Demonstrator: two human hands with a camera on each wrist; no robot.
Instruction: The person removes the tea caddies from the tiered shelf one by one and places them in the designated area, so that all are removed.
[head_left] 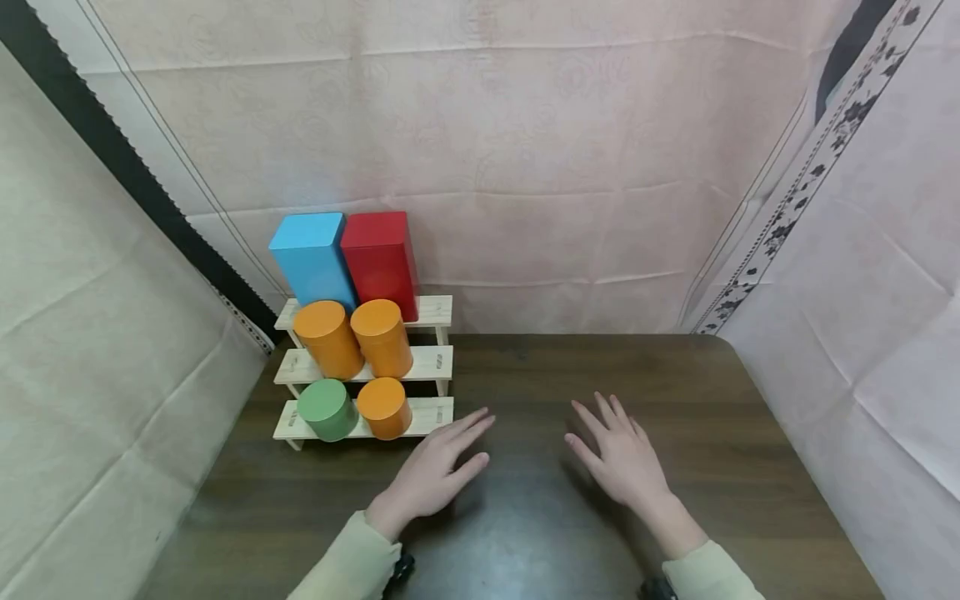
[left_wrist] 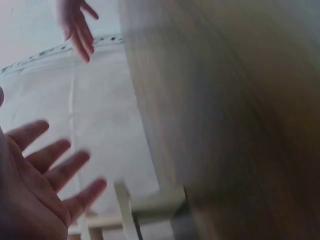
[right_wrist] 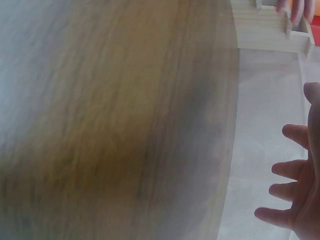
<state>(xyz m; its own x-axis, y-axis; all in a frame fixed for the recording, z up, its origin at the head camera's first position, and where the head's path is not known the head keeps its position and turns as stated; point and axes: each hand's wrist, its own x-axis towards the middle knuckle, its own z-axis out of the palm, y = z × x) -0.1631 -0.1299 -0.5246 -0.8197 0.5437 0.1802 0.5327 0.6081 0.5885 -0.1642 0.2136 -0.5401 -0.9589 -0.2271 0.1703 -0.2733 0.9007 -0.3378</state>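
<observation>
Over the dark wooden table, my left hand (head_left: 433, 468) extends with its fingers spread and nothing in it. My right hand (head_left: 621, 457) hovers to its right, fingers also spread and holding nothing. Nearest the left hand is a white three-tier wooden stand (head_left: 431, 414). On its lowest tier sit a green cylinder (head_left: 327, 410) and a short orange cylinder (head_left: 385, 408). Two taller orange cylinders, a left one (head_left: 328, 340) and a right one (head_left: 383, 338), occupy the middle tier. A blue box (head_left: 315, 258) and a red box (head_left: 380, 265) stand side by side on top.
The brown wooden table (head_left: 525, 367) reaches back to a pale cloth (head_left: 562, 167) hanging behind it. More pale cloth hangs on the left (head_left: 112, 333) and on the right, where a floral border strip (head_left: 795, 200) runs down to the table's back corner.
</observation>
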